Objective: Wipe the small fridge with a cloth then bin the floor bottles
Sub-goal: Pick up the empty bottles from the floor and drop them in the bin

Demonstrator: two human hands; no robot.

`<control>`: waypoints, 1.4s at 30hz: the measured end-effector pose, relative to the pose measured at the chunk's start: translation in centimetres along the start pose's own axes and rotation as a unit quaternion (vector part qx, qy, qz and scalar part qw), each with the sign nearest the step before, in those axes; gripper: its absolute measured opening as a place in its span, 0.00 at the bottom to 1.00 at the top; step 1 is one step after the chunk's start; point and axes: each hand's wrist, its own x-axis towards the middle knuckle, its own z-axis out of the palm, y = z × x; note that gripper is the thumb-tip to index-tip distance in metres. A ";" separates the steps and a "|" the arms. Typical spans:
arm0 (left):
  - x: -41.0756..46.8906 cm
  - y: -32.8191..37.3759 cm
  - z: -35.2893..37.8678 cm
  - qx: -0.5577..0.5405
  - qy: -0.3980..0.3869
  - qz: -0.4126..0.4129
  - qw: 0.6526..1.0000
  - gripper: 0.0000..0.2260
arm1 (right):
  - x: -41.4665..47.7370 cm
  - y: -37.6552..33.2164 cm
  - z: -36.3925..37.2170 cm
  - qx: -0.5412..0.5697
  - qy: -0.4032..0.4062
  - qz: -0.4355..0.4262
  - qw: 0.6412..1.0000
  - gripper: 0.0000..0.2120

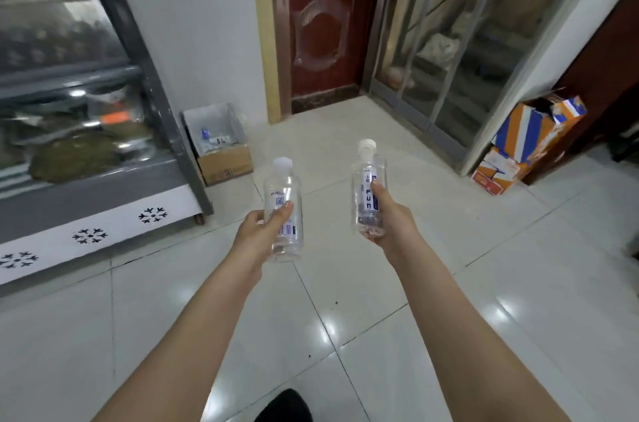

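Two clear bottles held upright (caps on): left hand (257, 231) fingers grip one bottle (283, 214), right hand (387, 217) fingers grip another bottle (368, 189), above the tiled floor (345, 283).

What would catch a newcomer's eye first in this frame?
Two clear plastic bottles held upright at mid-frame: the left hand grips the left bottle, the right hand grips the right bottle, both with white caps. Beyond the left one, a cardboard box lined with a bag sits on the tiled floor beside the glass-fronted fridge, and seems to hold some discarded items already.
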 end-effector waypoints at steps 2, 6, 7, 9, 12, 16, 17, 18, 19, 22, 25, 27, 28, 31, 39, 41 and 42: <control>3.0 1.4 1.2 0.004 0.021 0.009 1.000 0.18 | 3.8 -1.3 1.0 -0.007 -0.020 0.010 1.000 0.15; 11.1 4.6 3.0 0.014 0.055 0.032 0.998 0.18 | 12.1 -4.1 3.6 -0.036 -0.051 0.013 0.998 0.16; 13.4 5.5 3.3 0.011 0.062 0.036 0.997 0.18 | 14.2 -4.9 4.2 -0.042 -0.062 0.011 0.997 0.17; 18.3 7.1 3.9 -0.009 0.074 0.031 0.997 0.18 | 18.5 -6.7 5.7 -0.063 -0.072 0.012 0.995 0.17; 24.8 9.6 4.4 -0.018 0.082 0.023 0.996 0.19 | 24.2 -9.8 8.4 -0.098 -0.071 0.022 0.992 0.18; 31.6 12.7 5.1 -0.020 0.105 0.017 0.994 0.18 | 30.9 -14.1 12.6 -0.131 -0.074 0.026 0.988 0.19; 33.0 13.4 5.1 -0.020 0.107 0.017 0.994 0.17 | 32.3 -14.9 13.7 -0.133 -0.082 0.027 0.987 0.20; 34.5 14.0 4.9 -0.020 0.112 0.016 0.993 0.18 | 33.7 -15.5 14.9 -0.133 -0.088 0.029 0.987 0.20; 36.0 14.5 4.7 -0.020 0.116 0.012 0.993 0.18 | 35.2 -16.0 16.1 -0.133 -0.092 0.032 0.986 0.20; 40.8 16.2 3.9 -0.024 0.137 0.008 0.990 0.24 | 39.6 -17.4 19.9 -0.139 -0.106 0.049 0.983 0.19; 46.1 17.9 3.4 -0.020 0.157 0.007 0.987 0.20 | 44.8 -18.7 24.0 -0.155 -0.131 0.059 0.977 0.17; 49.7 19.6 3.4 -0.016 0.172 0.018 0.985 0.15 | 48.9 -19.8 26.7 -0.156 -0.150 0.060 0.974 0.16; 51.6 20.4 3.3 -0.017 0.183 0.023 0.983 0.15 | 51.1 -20.4 28.2 -0.159 -0.160 0.061 0.972 0.16; 57.4 22.8 2.8 -0.019 0.214 0.013 0.977 0.13 | 57.3 -21.9 32.5 -0.180 -0.185 0.078 0.963 0.16; 69.7 26.5 0.3 -0.051 0.267 -0.054 0.961 0.09 | 69.5 -24.0 44.5 -0.218 -0.216 0.112 0.945 0.19; 73.0 26.4 -1.4 -0.052 0.273 -0.081 0.957 0.12 | 72.2 -23.6 47.5 -0.226 -0.218 0.123 0.941 0.20; 74.9 26.1 -2.5 -0.054 0.274 -0.088 0.956 0.13 | 73.7 -23.3 49.1 -0.231 -0.219 0.127 0.939 0.19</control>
